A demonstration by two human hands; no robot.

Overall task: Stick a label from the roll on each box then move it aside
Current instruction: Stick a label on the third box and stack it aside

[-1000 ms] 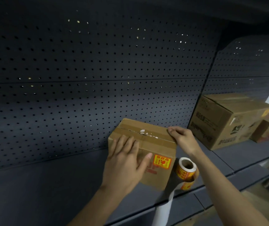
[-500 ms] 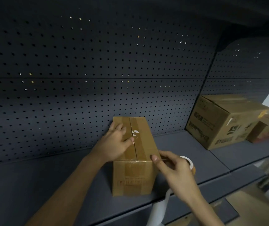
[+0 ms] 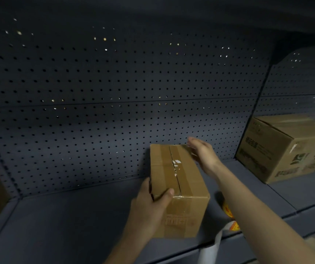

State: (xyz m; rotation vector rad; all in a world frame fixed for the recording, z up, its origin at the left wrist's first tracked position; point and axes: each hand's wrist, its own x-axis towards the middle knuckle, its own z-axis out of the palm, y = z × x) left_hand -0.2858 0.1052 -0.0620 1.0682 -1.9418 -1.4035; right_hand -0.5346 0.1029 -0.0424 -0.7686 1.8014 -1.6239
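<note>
Left hand [image 3: 149,208] clamps the box [image 3: 179,180] at its near corner, right hand [image 3: 203,155] flat-fingered on its far edge, no label on visible faces, roll [image 3: 228,211] just right, move aside pending.

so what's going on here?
A person is handling a small taped box on the dark shelf with both hands. The left hand grips its near left corner, thumb on top; the right hand rests on the far right top edge. The label roll lies on the shelf behind the right forearm, partly hidden.
</note>
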